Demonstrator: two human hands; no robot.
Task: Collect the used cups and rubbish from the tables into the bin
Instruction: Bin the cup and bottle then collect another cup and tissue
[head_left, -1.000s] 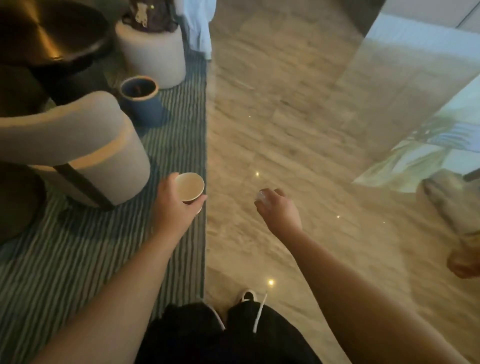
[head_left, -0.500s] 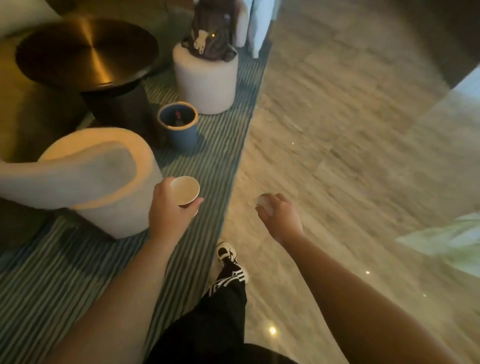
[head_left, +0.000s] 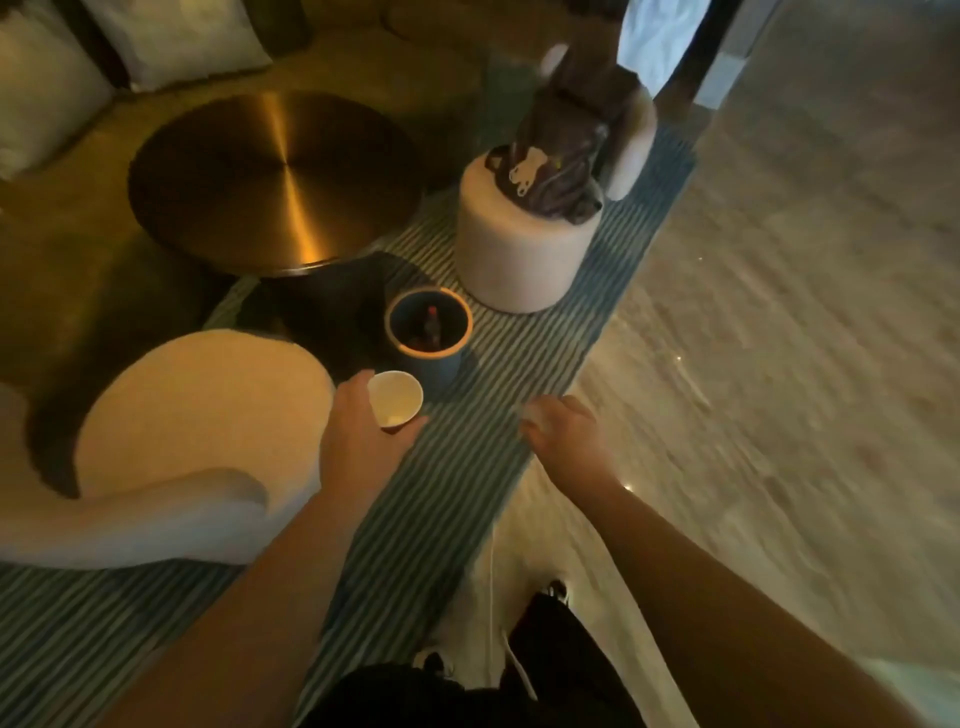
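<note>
At the bottom edge, dark trousers (head_left: 467, 696) and a black-and-white shoe (head_left: 557, 590) stand on the pale stone floor (head_left: 753, 415), beside the edge of the blue-and-white striped rug (head_left: 441, 519). Both bare forearms reach forward over that edge. Left hand (head_left: 356, 441): its grip is curled round a small white paper cup (head_left: 396, 399), held upright and mouth up, thumb on the near right side, fingers on the left wall; the cup's inside looks pale, its contents not clear. Right hand (head_left: 569, 434): fingers curled downward around something small and whitish at the fingertips; blurred, so I cannot tell what it is or how firmly the grip has it. Left of the cup hand, a pale curved upholstered armchair (head_left: 197, 441) sits on the rug. Just beyond the cup, a round dark-blue bin with a tan rim (head_left: 457, 340) stands on the rug; a dark bottle with a red cap (head_left: 431, 325) shows inside. Past the bin to the right, a cream cylindrical pouffe (head_left: 519, 260) carries a dark brown bag (head_left: 561, 171). To the left, a round brushed-brass worktop (head_left: 275, 182). Farthest left, pale cushions (head_left: 171, 41).
</note>
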